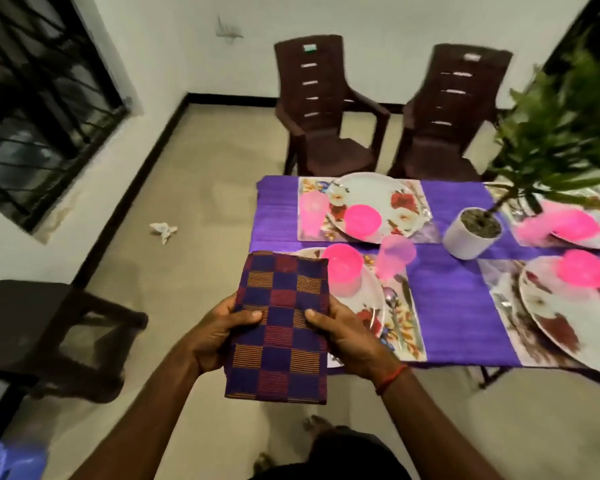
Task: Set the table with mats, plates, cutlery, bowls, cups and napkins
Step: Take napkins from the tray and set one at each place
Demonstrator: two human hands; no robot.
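A folded checked napkin, purple and red, is held upright in front of me over the table's near left corner. My left hand grips its left edge and my right hand grips its right edge, thumbs on the front. Behind it lies a floral mat with a flowered plate, a pink bowl, a pink cup and cutlery. A second setting with plate, pink bowl and pink cup lies beyond. Two more settings sit at the right.
The table wears a purple cloth. A potted plant in a white pot stands mid-table. Two brown chairs are at the far side, a dark stool at my left, crumpled paper on the floor.
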